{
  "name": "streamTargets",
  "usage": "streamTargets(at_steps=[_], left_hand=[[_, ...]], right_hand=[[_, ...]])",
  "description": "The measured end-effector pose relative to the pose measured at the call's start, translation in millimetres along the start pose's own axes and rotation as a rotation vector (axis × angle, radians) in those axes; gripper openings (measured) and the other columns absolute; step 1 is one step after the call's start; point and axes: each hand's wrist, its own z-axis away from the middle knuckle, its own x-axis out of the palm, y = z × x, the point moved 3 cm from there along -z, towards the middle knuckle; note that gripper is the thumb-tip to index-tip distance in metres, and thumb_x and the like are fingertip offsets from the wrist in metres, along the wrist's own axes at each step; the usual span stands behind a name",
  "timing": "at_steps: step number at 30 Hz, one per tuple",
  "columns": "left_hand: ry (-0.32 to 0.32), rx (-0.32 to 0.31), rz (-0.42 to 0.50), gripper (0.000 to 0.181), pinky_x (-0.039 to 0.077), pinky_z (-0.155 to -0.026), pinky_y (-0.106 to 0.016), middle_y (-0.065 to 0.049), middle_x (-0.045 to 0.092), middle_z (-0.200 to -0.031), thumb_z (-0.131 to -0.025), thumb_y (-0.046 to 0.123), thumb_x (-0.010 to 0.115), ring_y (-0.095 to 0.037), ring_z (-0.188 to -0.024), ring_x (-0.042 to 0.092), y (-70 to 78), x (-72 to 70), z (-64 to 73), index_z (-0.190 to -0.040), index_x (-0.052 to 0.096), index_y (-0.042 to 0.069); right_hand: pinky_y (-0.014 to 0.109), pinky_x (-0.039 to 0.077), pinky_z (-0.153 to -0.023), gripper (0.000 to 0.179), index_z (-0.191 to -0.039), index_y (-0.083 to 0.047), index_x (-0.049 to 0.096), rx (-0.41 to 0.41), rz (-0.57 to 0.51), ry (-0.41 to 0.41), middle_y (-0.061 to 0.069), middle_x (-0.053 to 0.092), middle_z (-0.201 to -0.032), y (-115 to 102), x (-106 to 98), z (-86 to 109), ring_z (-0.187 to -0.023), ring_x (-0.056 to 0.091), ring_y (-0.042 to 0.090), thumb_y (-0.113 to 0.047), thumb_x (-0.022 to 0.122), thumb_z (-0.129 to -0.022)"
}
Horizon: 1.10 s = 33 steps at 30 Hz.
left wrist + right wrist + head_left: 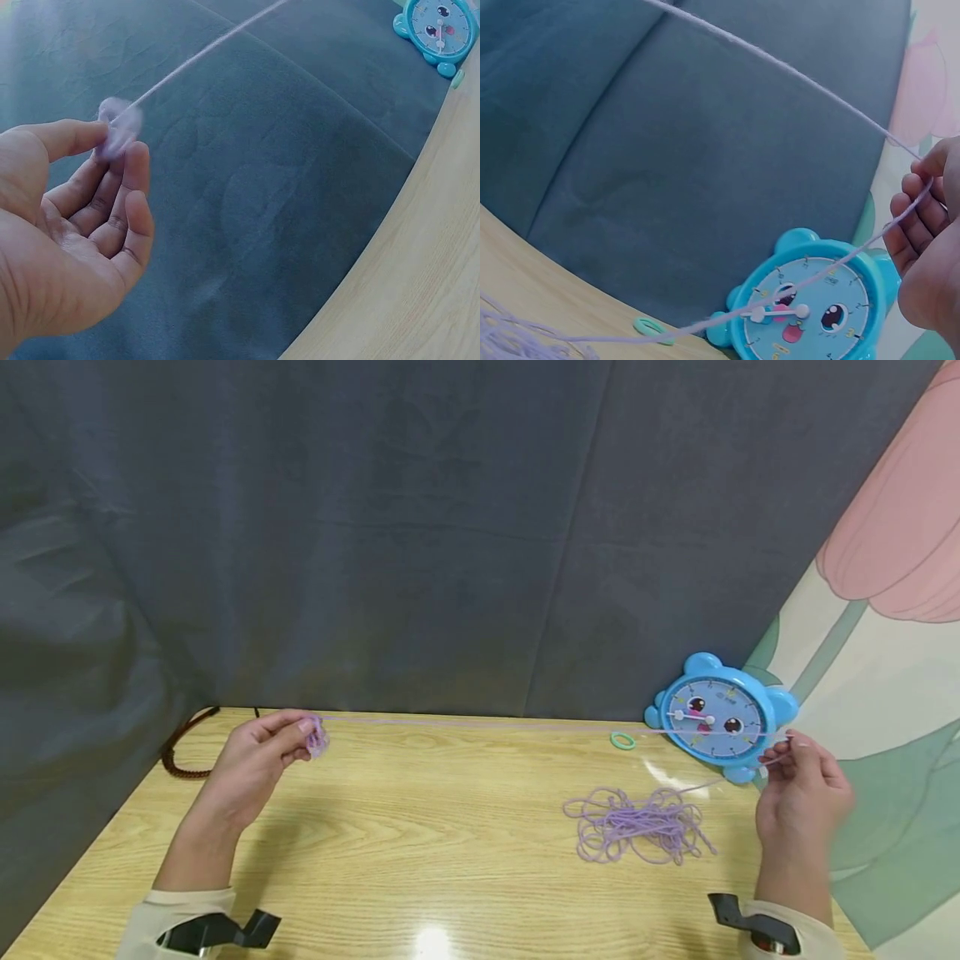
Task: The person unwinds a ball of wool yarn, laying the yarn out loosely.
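My left hand (258,760) pinches a small lilac piece of yarn work (317,739) between thumb and fingers; in the left wrist view this piece (120,129) is blurred, so its stitches cannot be told. From it a lilac yarn strand (202,54) runs taut across the table to my right hand (804,793), far to the right. There the thumb and fingers pinch the strand (795,73). Below the right hand (930,225) the yarn drops back to a loose, tangled heap of lilac yarn (637,827) lying on the table.
A blue bear-shaped clock (716,714) leans at the back right, behind the strand. A small green ring (622,741) lies left of it. A brown braided cord (174,760) rests at the far left of the wooden table (420,835). Dark cloth (375,543) hangs behind.
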Motion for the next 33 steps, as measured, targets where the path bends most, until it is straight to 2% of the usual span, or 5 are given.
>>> streamTargets(at_steps=[4, 12, 21, 27, 33], left_hand=[[-0.013, 0.004, -0.001, 0.017, 0.055, -0.080, -0.021, 0.005, 0.075, -0.100, -0.107, 0.016, 0.058, -0.007, -0.091, 0.071, 1.2, -0.1, -0.4, -0.109, 0.074, 0.012], [0.012, 0.019, 0.021, 0.015, 0.055, -0.077, -0.021, 0.006, 0.074, -0.097, -0.105, 0.011, 0.060, -0.007, -0.088, 0.069, 2.5, -2.4, 0.3, -0.108, 0.075, 0.013], [0.046, -0.004, 0.067, 0.012, 0.054, -0.076, -0.019, 0.005, 0.071, -0.095, -0.102, 0.007, 0.064, -0.009, -0.087, 0.066, 2.8, -4.7, 0.6, -0.105, 0.074, 0.011], [0.027, -0.009, 0.057, 0.012, 0.055, -0.076, -0.019, 0.005, 0.070, -0.094, -0.103, 0.007, 0.063, -0.008, -0.086, 0.065, 2.7, -2.1, 0.3, -0.104, 0.074, 0.011], [0.008, -0.010, 0.042, 0.012, 0.055, -0.075, -0.019, 0.006, 0.071, -0.092, -0.103, 0.007, 0.063, -0.007, -0.084, 0.065, 0.3, 2.8, -0.5, -0.103, 0.074, 0.012]], right_hand=[[0.030, 0.055, -0.054, 0.013, -0.099, 0.017, 0.069, 0.008, -0.012, 0.045, 0.017, 0.065, -0.070, -5, -6, -4.4, -0.058, 0.059, 0.025, 0.010, 0.074, -0.089], [0.028, 0.056, -0.056, 0.015, -0.103, 0.014, 0.071, 0.021, 0.028, 0.082, 0.015, 0.066, -0.075, -11, -12, -7.0, -0.062, 0.059, 0.024, 0.005, 0.074, -0.090], [0.029, 0.055, -0.054, 0.017, -0.102, 0.017, 0.070, -0.004, 0.005, 0.083, 0.016, 0.065, -0.072, -13, -16, -7.6, -0.059, 0.058, 0.024, 0.008, 0.074, -0.089], [0.026, 0.059, -0.063, 0.022, -0.104, 0.011, 0.073, 0.035, 0.103, 0.082, 0.014, 0.072, -0.080, -12, -16, -6.7, -0.067, 0.065, 0.023, 0.001, 0.080, -0.087], [0.022, 0.062, -0.073, 0.021, -0.106, 0.007, 0.074, 0.041, 0.172, 0.092, 0.011, 0.078, -0.088, -12, -13, -5.8, -0.075, 0.074, 0.019, 0.001, 0.080, -0.087]])
